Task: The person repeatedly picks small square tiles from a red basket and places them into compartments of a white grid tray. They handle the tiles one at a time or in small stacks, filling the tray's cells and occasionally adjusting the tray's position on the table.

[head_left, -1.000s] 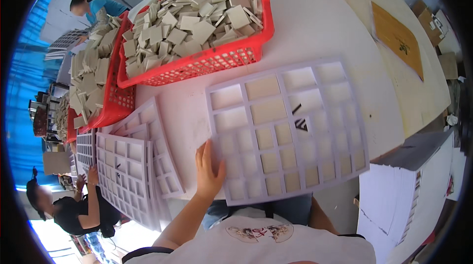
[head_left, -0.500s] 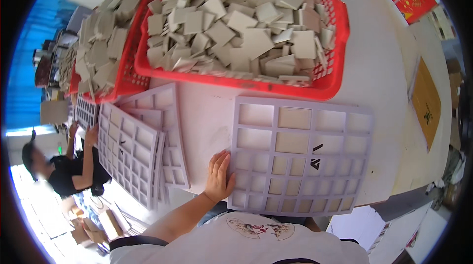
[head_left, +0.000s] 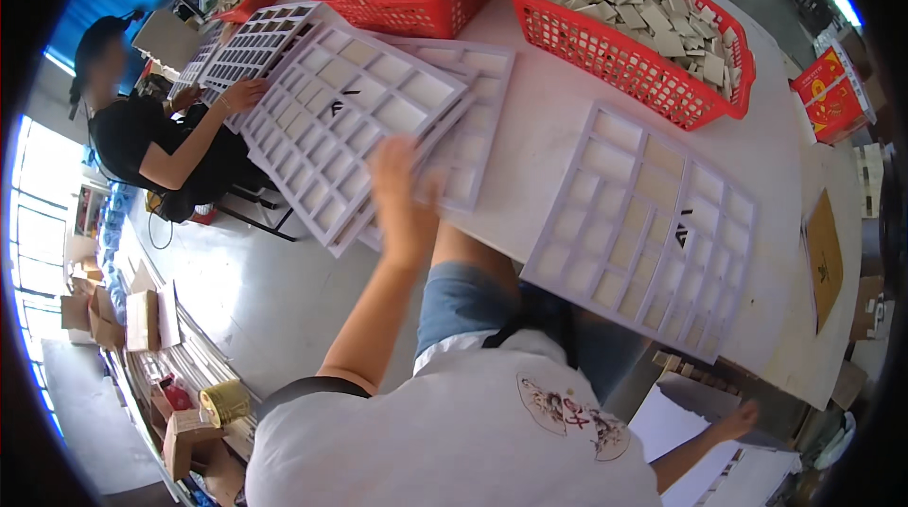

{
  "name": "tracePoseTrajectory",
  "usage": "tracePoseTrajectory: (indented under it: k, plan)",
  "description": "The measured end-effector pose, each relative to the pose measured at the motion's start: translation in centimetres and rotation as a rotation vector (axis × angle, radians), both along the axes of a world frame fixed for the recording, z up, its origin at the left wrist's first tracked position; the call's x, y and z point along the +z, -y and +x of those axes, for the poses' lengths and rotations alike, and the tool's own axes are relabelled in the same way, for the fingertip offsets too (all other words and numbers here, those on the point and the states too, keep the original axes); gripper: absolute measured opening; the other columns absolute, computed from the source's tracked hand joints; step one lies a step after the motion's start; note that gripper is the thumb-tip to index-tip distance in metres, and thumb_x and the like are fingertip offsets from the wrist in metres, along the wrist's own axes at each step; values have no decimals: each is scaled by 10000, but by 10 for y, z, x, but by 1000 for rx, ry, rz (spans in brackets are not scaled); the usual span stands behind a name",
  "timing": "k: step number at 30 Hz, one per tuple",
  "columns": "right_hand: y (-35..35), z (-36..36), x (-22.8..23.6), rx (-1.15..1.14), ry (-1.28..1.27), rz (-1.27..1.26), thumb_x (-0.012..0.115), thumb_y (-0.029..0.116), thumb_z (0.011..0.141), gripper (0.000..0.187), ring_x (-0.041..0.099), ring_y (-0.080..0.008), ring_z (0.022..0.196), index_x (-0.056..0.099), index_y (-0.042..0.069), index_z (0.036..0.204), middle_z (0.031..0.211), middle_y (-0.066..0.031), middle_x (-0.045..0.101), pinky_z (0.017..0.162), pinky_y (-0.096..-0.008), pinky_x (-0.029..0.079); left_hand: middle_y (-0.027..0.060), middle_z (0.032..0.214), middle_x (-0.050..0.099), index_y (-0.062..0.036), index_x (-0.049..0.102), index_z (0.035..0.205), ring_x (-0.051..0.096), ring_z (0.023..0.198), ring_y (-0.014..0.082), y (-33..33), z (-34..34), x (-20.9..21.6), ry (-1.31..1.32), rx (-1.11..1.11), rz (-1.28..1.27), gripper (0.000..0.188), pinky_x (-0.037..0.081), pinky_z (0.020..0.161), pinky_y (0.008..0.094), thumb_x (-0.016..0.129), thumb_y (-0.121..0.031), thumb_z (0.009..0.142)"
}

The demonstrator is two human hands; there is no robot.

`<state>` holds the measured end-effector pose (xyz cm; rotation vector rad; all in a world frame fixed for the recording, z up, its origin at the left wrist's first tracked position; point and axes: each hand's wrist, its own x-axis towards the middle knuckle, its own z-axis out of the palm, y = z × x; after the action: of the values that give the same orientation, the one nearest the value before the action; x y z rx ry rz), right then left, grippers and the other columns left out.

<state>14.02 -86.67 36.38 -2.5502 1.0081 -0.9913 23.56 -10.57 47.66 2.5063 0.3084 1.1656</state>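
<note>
My left hand (head_left: 405, 197) is smeared by motion at the right edge of a stack of pale lilac sample boards (head_left: 352, 100). Its thumb looks apart from the fingers, and I see nothing held in it; whether it touches the boards I cannot tell. At the lower right, beyond the table's edge, is my right hand (head_left: 736, 420), small and near white panels (head_left: 700, 450); its fingers are too unclear to read. Another lilac board (head_left: 651, 223) lies on the table in front of me, with beige tiles in some compartments and a black mark.
Red baskets (head_left: 624, 48) of loose beige tiles stand along the far side. A person (head_left: 151, 143) in black sits at the left, hands at dark-filled boards (head_left: 253, 45). A red box (head_left: 832, 91) and a brown folder (head_left: 823, 261) lie at the right. Cartons (head_left: 189, 436) stand lower left.
The view has swung left. My left hand has left the edge of the single board and moved over to the stacked boards. My right hand has come into view at the lower right.
</note>
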Motion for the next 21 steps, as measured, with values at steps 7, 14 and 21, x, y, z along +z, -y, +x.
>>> tracePoseTrajectory:
  k: [7, 14, 21]
  plan:
    - [-284, 176, 104, 884, 344, 720, 600, 185, 938, 263, 604, -187, 955, 656, 17, 1133, 1046, -72, 644, 890, -320, 483, 195, 1084, 672, 18, 626, 1167, 625, 1048, 364, -165, -121, -37, -359, 713, -634, 538, 468, 918, 421, 679, -406, 839]
    - [-574, 145, 124, 1837, -340, 790, 656, 263, 936, 345, 659, -192, 843, 624, 17, 1176, 1063, -110, 665, 774, -320, 526, 139, 929, 698, 48, 643, 1021, 668, 847, 295, -165, -148, -22, -377, 704, -548, 338, 503, 754, 368, 629, -239, 843]
    - [-610, 130, 131, 1436, -745, 1698, 618, 384, 965, 736, 651, -164, 913, 274, 4, 1494, 1164, -134, 640, 813, -286, 509, 64, 1060, 670, -31, 519, 1276, 685, 900, 153, -46, -164, 12, 53, -143, -1605, 402, 584, 782, 333, 643, -81, 897]
